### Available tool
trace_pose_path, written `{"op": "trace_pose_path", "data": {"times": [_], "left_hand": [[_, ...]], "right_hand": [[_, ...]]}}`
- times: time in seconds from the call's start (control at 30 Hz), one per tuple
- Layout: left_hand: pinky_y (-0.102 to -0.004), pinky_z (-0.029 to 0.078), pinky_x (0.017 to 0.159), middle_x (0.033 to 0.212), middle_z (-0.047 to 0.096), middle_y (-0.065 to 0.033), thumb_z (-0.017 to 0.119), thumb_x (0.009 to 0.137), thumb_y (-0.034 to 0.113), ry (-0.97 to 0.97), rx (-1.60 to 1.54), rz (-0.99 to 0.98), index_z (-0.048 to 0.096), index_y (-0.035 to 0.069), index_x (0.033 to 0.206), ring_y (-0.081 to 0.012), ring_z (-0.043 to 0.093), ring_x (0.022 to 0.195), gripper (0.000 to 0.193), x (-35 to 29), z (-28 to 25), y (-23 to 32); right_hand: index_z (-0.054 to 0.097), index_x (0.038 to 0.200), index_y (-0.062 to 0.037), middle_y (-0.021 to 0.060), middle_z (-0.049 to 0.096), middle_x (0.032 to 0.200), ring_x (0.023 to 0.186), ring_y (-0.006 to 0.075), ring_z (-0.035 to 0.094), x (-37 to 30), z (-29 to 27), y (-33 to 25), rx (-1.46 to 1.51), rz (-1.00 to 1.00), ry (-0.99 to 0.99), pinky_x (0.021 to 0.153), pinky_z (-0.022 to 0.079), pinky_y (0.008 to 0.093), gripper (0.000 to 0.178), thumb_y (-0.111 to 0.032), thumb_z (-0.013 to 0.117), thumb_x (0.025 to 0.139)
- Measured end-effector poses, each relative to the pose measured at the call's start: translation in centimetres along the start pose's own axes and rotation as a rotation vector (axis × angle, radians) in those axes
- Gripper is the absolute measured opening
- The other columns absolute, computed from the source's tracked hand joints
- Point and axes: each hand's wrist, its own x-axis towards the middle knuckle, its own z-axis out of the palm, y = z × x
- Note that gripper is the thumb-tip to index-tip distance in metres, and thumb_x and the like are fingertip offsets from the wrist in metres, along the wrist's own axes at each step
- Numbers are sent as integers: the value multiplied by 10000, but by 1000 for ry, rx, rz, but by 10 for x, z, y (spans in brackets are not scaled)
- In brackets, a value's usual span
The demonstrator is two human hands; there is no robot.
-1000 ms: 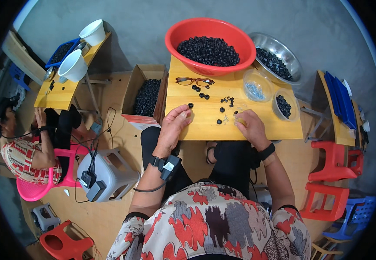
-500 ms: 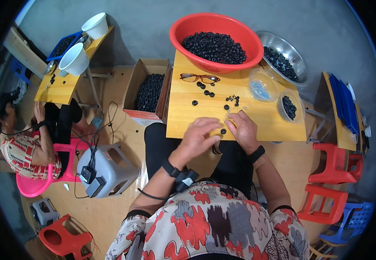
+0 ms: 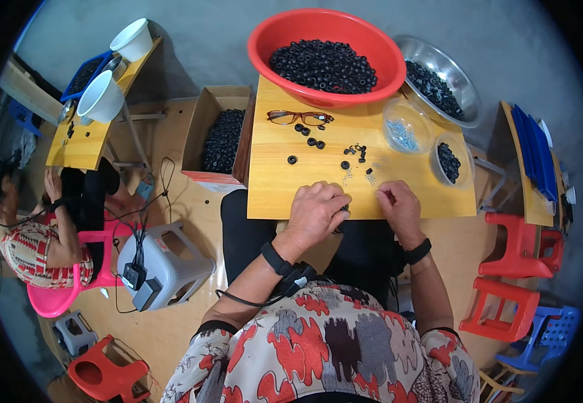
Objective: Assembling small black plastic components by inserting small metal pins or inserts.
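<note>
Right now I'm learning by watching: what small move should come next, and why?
Probably bring the right hand over to the left hand, which seems to hold a black ring at the near edge of the table; the right is close by, curled, with nothing I can make out in it.

Yellow wood-grained surface (image 3: 271,195), bearing at its far edge a red basin (image 3: 318,99) and, at the far right corner, a steel bowl (image 3: 465,94); two clear tubs (image 3: 399,111) toward its right side; red-framed eyeglasses (image 3: 299,118) before the basin; loose black rings (image 3: 292,160), small black parts (image 3: 354,149) and tiny pale pieces (image 3: 346,176) scattered across the middle
</note>
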Motion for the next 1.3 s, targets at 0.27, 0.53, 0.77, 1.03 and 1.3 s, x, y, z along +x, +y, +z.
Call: {"op": "trace_pose_path", "data": {"times": [0.27,0.53,0.77,1.03,1.3], "left_hand": [[-237,440,639,760,556,-36,697,739,62,16,-366,-219,658,74,977,-136,530,679,241,-1,-9,-5],[-182,392,644,758,492,27,674,782,20,-26,-810,-474,641,13,996,-53,447,677,216,-20,-26,-2],[-174,400,664,791,515,50,651,820,41,3,-981,-596,635,8,1026,-27,460,720,209,-32,-26,-9],[-160,413,681,811,556,48,633,834,33,11,-1079,-662,629,14,1053,-24,490,730,220,-29,-24,-12],[-209,478,772,965,623,-31,613,847,32,89,-1284,-697,595,6,1119,-69,577,824,274,-33,-27,-14]], "right_hand": [[617,795,-81,61,596,754,663,233,595,-2,-10,14,-20,30,-14,592,476,308,80,-113,672,746],[629,798,-81,59,595,766,679,237,592,12,21,-6,-162,-92,34,616,483,312,82,-135,669,752],[634,825,-85,72,595,804,714,262,598,22,13,7,-35,-210,-21,630,486,335,60,-103,619,769],[626,896,-91,88,603,877,783,301,599,47,6,26,-85,30,17,678,484,379,103,-128,591,807],[590,881,-26,129,591,837,757,264,590,44,3,26,-202,-88,-66,677,470,322,96,-95,580,815]]}}
